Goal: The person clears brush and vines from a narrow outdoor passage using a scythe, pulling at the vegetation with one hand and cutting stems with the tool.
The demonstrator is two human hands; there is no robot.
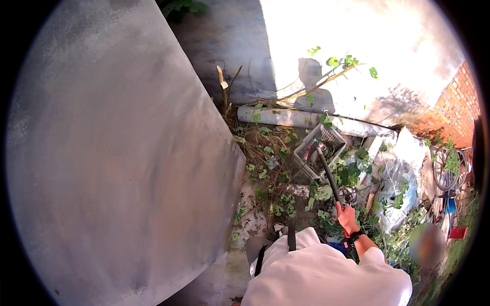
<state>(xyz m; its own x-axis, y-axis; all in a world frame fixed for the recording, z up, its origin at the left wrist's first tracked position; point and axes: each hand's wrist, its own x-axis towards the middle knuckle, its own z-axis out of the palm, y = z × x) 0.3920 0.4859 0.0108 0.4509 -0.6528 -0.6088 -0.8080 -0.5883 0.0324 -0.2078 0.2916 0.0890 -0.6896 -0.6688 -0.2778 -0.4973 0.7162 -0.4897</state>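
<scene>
My right hand [347,218], with a dark watch-like band at the wrist, is closed round a long-handled tool [330,176]. Its dark shaft slants up and away from the fist, with a red part showing below the hand. The far end reaches over a pale plastic crate [333,135] with perforated walls; the tool's head cannot be made out clearly among the things inside. Green vines [284,204] and dry stems lie around the crate. My left hand is out of sight.
At the left rises a broad grey wall [127,153]. A whitish pipe-like length [278,117] lies along the back wall, below a cut branch [319,85]. A broken stump [222,79] stands beside it. Rightward are clear plastic sheeting [395,188], boards and a brick wall [451,109].
</scene>
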